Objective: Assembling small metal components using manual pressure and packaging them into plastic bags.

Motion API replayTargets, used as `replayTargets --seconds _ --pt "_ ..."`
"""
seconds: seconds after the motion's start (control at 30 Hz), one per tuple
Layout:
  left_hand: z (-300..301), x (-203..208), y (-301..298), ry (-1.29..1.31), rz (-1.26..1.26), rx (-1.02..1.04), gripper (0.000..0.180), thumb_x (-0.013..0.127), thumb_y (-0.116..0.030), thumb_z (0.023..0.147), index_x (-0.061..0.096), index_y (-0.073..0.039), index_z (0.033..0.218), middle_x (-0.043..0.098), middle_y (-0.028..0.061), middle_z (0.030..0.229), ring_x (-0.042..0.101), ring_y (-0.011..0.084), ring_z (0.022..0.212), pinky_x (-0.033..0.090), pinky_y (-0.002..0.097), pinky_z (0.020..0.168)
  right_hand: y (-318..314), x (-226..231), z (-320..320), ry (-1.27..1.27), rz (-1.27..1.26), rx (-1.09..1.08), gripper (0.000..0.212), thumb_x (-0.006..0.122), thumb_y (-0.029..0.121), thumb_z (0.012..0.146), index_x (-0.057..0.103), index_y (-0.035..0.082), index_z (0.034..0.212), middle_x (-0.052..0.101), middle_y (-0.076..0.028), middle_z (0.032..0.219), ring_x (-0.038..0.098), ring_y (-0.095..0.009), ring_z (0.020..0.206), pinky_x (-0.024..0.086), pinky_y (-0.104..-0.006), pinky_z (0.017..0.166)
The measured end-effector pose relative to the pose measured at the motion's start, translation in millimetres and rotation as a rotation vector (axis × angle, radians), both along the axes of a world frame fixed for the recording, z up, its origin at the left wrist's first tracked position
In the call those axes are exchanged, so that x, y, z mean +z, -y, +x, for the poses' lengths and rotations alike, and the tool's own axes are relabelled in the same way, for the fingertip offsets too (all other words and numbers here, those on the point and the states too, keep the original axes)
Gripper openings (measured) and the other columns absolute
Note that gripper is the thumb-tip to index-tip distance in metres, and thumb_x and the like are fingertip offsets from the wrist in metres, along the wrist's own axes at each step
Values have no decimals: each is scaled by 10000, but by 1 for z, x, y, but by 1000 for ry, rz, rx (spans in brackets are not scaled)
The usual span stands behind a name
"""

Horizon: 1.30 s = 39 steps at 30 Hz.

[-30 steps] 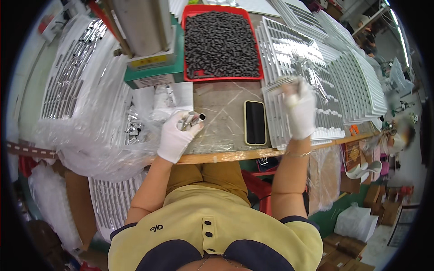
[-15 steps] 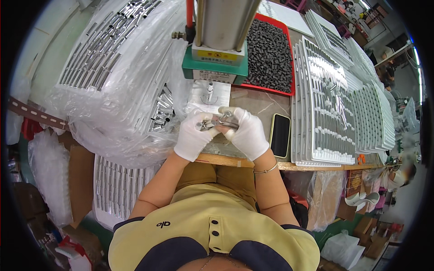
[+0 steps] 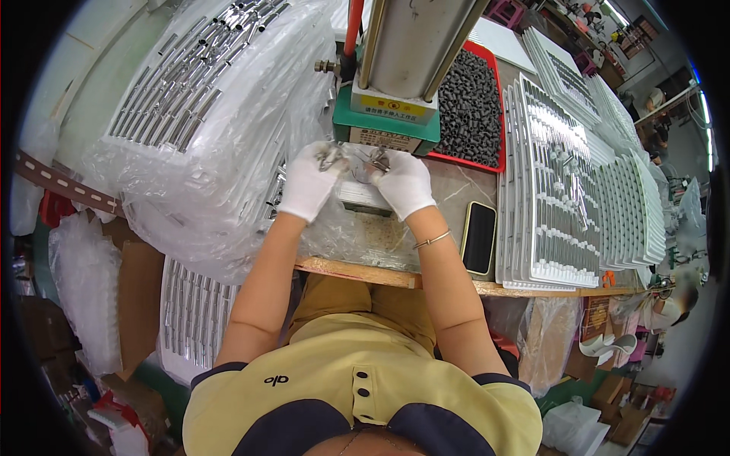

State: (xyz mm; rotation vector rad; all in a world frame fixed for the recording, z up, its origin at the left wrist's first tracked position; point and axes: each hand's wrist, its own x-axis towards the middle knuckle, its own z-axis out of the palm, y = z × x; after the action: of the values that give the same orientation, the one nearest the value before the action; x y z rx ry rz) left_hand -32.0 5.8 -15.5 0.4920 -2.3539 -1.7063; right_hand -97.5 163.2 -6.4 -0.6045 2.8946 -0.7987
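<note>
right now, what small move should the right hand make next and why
Perhaps ease the right hand and its shiny piece toward the plate: the piece seems pinched in the fingertips close by the plate, near the press, while the left hand holds other metal pieces. Blur hides details.

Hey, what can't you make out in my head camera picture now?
Head view: how many silver pieces the left hand holds; motion blur.
Head view: how far the right hand closes; motion blur.
Head view: top of the press; cut off by upper edge.
Head view: left part of the red tray; behind the press.
</note>
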Motion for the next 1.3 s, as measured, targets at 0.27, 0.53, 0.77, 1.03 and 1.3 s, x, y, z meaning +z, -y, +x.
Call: replayTargets --seconds 0.27,0.53,0.77,1.03,1.3 --pt "47 -2 5 -48 481 -113 180 631 -144 879 558 -24 992 626 23 716 505 59 474 367 177 412 3 20 13 175 10 -5 544 678 355 778 576 61 1224 650 -186 1068 624 -320 984 493 -395 850" --pt "81 5 -20 29 624 -443 224 675 -171 855 571 1 954 661 81 818 604 94 661 452 192 509 -59 8 77 450 -884 92 526 733 194 785 552 -26 1227 673 -90 986 622 -125 889 492 -249 774" --pt "87 11 -51 -13 105 -416 218 724 -145 783 579 -23 890 593 29 707 507 91 615 446 265 566 -60 23 100 569 -934 4 160 648 47 850 656 -24 993 670 -28 874 593 -62 774 489 -221 698" --pt "97 3 -50 -48 -87 -350 227 729 -164 759 576 -27 856 595 67 696 561 133 615 463 295 578 -54 15 109 573 -901 -38 160 656 23 840 655 -27 992 672 -30 855 592 -58 744 484 -213 655" --pt "97 3 -52 -113 12 -259 243 775 -115 721 561 -35 802 559 31 679 492 89 621 435 265 579 -52 12 112 444 -914 -32 183 680 46 824 664 -14 997 661 -14 832 581 -50 724 470 -207 633"
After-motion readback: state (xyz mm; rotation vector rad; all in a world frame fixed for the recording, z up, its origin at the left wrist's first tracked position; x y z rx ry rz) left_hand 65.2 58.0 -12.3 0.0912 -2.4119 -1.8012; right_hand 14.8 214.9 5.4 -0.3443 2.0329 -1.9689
